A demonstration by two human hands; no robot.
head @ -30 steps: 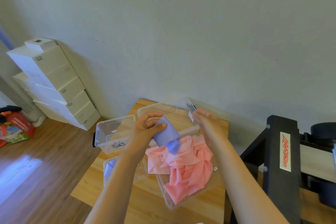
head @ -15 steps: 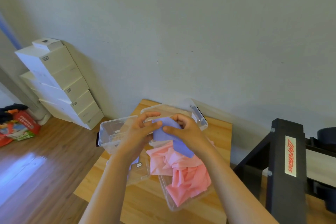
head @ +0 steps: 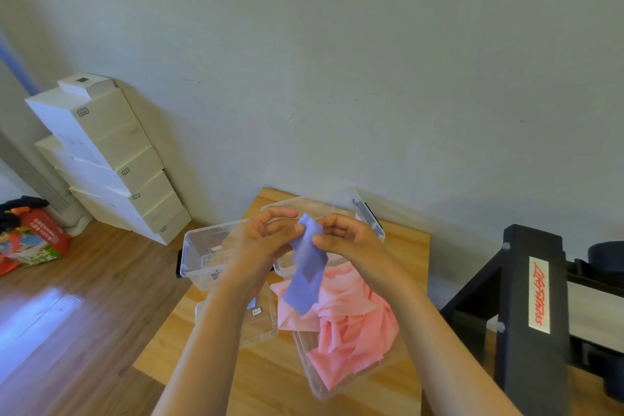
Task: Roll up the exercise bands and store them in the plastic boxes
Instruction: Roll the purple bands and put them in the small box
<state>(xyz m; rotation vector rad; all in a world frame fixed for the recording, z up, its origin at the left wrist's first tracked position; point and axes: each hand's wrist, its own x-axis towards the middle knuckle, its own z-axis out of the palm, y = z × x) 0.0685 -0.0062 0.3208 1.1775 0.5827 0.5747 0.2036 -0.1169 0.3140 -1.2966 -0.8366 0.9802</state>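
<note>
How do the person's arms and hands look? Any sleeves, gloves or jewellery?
No sleeve shows on the left forearm or the right forearm; both are bare to the frame edge. The left hand and the right hand wear no gloves, and no ring, watch or bracelet is visible.

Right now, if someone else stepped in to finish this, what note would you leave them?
The left hand and right hand both pinch the top of the purple band; its loose end hangs over the pink bands. Those lie crumpled, unrolled, in the near clear box. The box on the left looks empty. Done: unclear. Left: roll the purple band, box it, then do the pink ones.
</note>
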